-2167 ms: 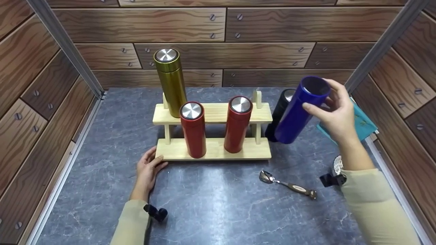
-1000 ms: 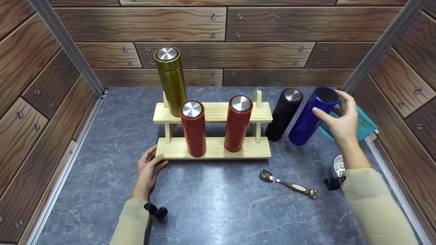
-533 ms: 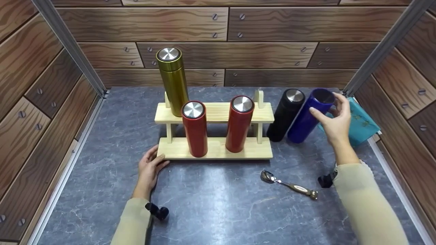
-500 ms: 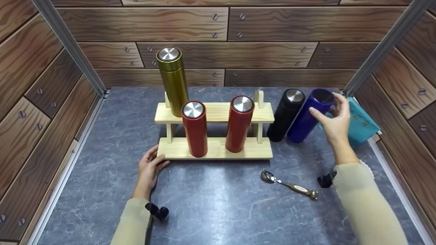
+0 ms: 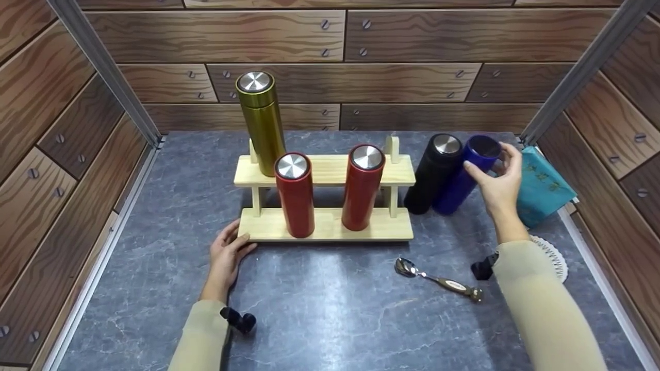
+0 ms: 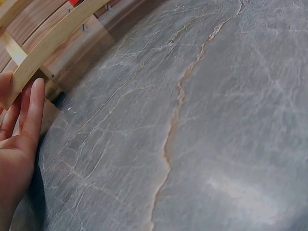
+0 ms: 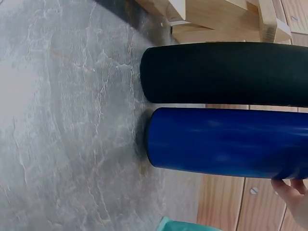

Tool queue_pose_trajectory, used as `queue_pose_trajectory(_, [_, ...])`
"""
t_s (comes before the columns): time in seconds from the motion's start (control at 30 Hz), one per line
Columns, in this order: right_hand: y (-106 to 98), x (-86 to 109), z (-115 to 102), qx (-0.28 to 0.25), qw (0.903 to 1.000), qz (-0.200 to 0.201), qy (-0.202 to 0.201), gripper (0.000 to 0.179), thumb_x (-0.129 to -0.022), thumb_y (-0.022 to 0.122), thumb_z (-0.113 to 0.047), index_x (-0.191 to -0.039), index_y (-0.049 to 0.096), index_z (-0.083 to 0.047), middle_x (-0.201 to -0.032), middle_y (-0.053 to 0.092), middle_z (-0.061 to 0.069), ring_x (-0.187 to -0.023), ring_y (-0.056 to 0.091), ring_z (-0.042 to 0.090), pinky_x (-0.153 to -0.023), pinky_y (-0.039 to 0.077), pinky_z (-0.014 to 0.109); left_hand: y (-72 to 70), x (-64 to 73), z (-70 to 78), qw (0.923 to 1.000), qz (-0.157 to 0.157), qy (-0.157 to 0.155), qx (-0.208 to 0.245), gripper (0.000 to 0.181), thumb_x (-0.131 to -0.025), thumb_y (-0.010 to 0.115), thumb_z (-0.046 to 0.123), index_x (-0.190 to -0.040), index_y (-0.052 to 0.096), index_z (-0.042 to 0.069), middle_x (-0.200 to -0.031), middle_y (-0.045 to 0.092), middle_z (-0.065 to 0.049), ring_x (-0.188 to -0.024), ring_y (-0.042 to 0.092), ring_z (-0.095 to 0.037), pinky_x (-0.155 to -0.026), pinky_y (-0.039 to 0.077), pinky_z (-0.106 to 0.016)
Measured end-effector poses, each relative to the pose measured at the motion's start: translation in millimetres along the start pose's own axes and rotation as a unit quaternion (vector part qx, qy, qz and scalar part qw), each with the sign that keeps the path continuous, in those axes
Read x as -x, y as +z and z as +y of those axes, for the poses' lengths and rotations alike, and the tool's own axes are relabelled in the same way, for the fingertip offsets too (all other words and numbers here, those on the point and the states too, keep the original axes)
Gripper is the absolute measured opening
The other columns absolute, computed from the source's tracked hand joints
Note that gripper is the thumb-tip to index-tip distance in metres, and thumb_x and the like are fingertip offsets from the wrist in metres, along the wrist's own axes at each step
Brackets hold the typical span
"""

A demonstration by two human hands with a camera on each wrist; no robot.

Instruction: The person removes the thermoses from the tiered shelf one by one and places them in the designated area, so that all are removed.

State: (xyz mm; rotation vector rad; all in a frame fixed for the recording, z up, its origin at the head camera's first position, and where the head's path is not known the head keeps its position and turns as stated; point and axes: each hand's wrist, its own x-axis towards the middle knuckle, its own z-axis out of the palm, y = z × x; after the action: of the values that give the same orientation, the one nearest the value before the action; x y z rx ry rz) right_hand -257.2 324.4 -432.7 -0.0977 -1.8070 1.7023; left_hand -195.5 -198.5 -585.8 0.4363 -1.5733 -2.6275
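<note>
My right hand point(image 5: 499, 183) holds a blue thermos flask point(image 5: 456, 188) near its top, thumb in front and fingers behind. The blue flask stands upright on the table, right beside a black thermos flask point(image 5: 432, 178); a narrow gap shows between them in the right wrist view. My left hand point(image 5: 227, 257) grips the front left corner of a two-tier wooden rack point(image 5: 326, 224), its thumb on the lower board. Two red thermos flasks, a left one point(image 5: 296, 201) and a right one point(image 5: 361, 196), stand on the lower tier. On the upper tier's left stands a gold thermos flask point(image 5: 260, 123).
A spoon point(image 5: 438, 281) with a brown handle lies in front of the rack's right side. A folded teal cloth-like item point(image 5: 546, 188) lies at the right wall. A white lacy round object point(image 5: 554, 257) is partly hidden by my right sleeve.
My right hand has lowered the blue flask to the table, first right of the black flask, then shifted it left, close to it. The left hand stays on the rack.
</note>
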Motion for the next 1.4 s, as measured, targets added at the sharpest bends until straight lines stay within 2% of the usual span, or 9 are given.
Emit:
queue_pose_trajectory(0.1, [0, 0.6, 3, 0.003, 1.0, 0.004, 0.006, 0.064, -0.065, 0.078, 0.007, -0.121, 0.048, -0.003, -0.113, 0.056, 0.007, -0.096, 0.051, 0.017, -0.081, 0.042, 0.026, -0.2, 0.2, -0.5, 1.0, -0.004, -0.001, -0.001, 0.057, -0.082, 0.064, -0.006, -0.134, 0.044, 0.002, -0.121, 0.049, -0.015, -0.09, 0.06, -0.021, -0.079, 0.056, -0.04])
queue_pose_trajectory(0.33, [3, -0.1, 7, 0.007, 0.9999, 0.0, 0.012, 0.064, -0.066, 0.078, 0.006, -0.121, 0.047, -0.005, -0.114, 0.055, 0.007, -0.097, 0.051, 0.017, -0.083, 0.042, 0.027, -1.5, 0.5, -0.4, 0.9999, -0.01, 0.001, 0.003, 0.056, -0.083, 0.063, -0.006, -0.134, 0.044, 0.003, -0.123, 0.047, -0.015, -0.091, 0.06, -0.022, -0.079, 0.056, -0.04])
queue_pose_trajectory(0.5, [3, -0.2, 7, 0.01, 0.9996, -0.023, 0.013, 0.066, -0.067, 0.076, 0.005, -0.124, 0.044, -0.004, -0.117, 0.053, 0.009, -0.098, 0.05, 0.016, -0.084, 0.041, 0.027, -1.4, 0.7, 0.3, 0.9999, -0.011, -0.001, -0.001, 0.054, -0.083, 0.063, -0.005, -0.133, 0.046, 0.005, -0.123, 0.048, -0.015, -0.092, 0.061, -0.023, -0.08, 0.055, -0.039])
queue_pose_trajectory(0.67, [-2, 1.7, 0, 0.056, 0.9963, -0.059, 0.026, 0.074, -0.071, 0.076, 0.0, -0.134, 0.037, 0.0, -0.123, 0.05, 0.014, -0.106, 0.047, 0.019, -0.094, 0.04, 0.031, -0.5, 0.5, -0.4, 1.0, -0.007, 0.001, 0.004, 0.052, -0.083, 0.063, -0.007, -0.131, 0.047, 0.004, -0.12, 0.049, -0.015, -0.09, 0.061, -0.022, -0.079, 0.056, -0.039])
queue_pose_trajectory(0.8, [-8, 5.2, -3, 0.058, 0.9958, -0.058, 0.041, 0.076, -0.072, 0.075, 0.001, -0.137, 0.036, 0.001, -0.122, 0.051, 0.015, -0.107, 0.048, 0.021, -0.1, 0.039, 0.034, 0.3, 0.1, -0.4, 1.0, -0.005, 0.002, 0.003, 0.054, -0.082, 0.063, -0.007, -0.133, 0.045, 0.002, -0.119, 0.049, -0.015, -0.089, 0.061, -0.022, -0.078, 0.056, -0.039])
queue_pose_trajectory(0.93, [-13, 8.9, -4, 0.049, 0.9967, -0.054, 0.035, 0.07, -0.074, 0.072, 0.005, -0.134, 0.036, 0.005, -0.117, 0.054, 0.014, -0.102, 0.052, 0.023, -0.097, 0.041, 0.038, 0.4, 0.6, 0.5, 1.0, 0.003, 0.003, 0.003, 0.055, -0.082, 0.063, -0.007, -0.133, 0.045, 0.002, -0.119, 0.049, -0.014, -0.087, 0.061, -0.021, -0.077, 0.056, -0.039])
queue_pose_trajectory(1.03, [-18, 9.3, -1, 0.045, 0.9974, -0.048, 0.031, 0.066, -0.076, 0.07, 0.007, -0.133, 0.037, 0.006, -0.115, 0.055, 0.016, -0.101, 0.053, 0.025, -0.089, 0.046, 0.03, 0.0, 0.5, 0.7, 1.0, 0.004, 0.001, 0.005, 0.054, -0.082, 0.062, -0.008, -0.132, 0.045, 0.002, -0.119, 0.049, -0.014, -0.087, 0.061, -0.021, -0.078, 0.056, -0.04])
queue_pose_trajectory(1.17, [-28, 8.3, 7, 0.031, 0.9981, -0.04, 0.034, 0.062, -0.079, 0.069, 0.005, -0.133, 0.041, -0.002, -0.118, 0.055, 0.02, -0.104, 0.052, 0.028, -0.078, 0.049, 0.019, -0.6, -0.1, 0.7, 1.0, 0.004, 0.002, 0.009, 0.055, -0.082, 0.062, -0.009, -0.133, 0.044, 0.001, -0.118, 0.049, -0.014, -0.087, 0.061, -0.021, -0.078, 0.056, -0.04])
queue_pose_trajectory(1.4, [-40, 13.8, 4, 0.005, 0.9987, -0.045, 0.022, 0.056, -0.081, 0.068, 0.003, -0.131, 0.045, -0.008, -0.117, 0.055, 0.019, -0.1, 0.055, 0.026, -0.075, 0.05, 0.019, 0.2, 1.0, 1.0, 1.0, -0.002, -0.001, 0.003, 0.053, -0.084, 0.061, -0.008, -0.133, 0.045, 0.003, -0.121, 0.048, -0.014, -0.09, 0.06, -0.021, -0.08, 0.055, -0.039])
